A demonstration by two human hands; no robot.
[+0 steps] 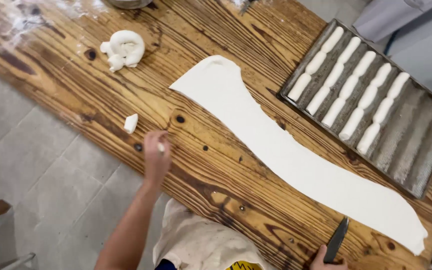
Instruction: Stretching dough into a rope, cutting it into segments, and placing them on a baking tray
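**Dough sheet on the table, knife at its near end**

Left hand (pixel 155 155) raised over the table (pixel 216 170), fingers pinched narrow on a tiny white scrap of dough (pixel 161 147). Right hand (pixel 326 260) low at the frame's bottom edge, closed around the handle of a knife (pixel 337 240), blade pointing up toward the dough sheet (pixel 286 150), tip just beside its lower edge; contact impossible to tell.

Long, thin and pale, stretched diagonally across the wooden table from upper middle to lower right, wider at both ends. Just left of the left hand, a small dough piece (pixel 131 123) lying alone on the wood. Farther up, a coiled dough lump (pixel 123 49) near a dusting of flour. Beyond the sheet, a ridged metal baking tray (pixel 416 150) holding rows of shaped dough rolls (pixel 351 82) in its left-hand channels. Below the table edge, a flour-marked apron (pixel 201 245) over grey floor tiles.
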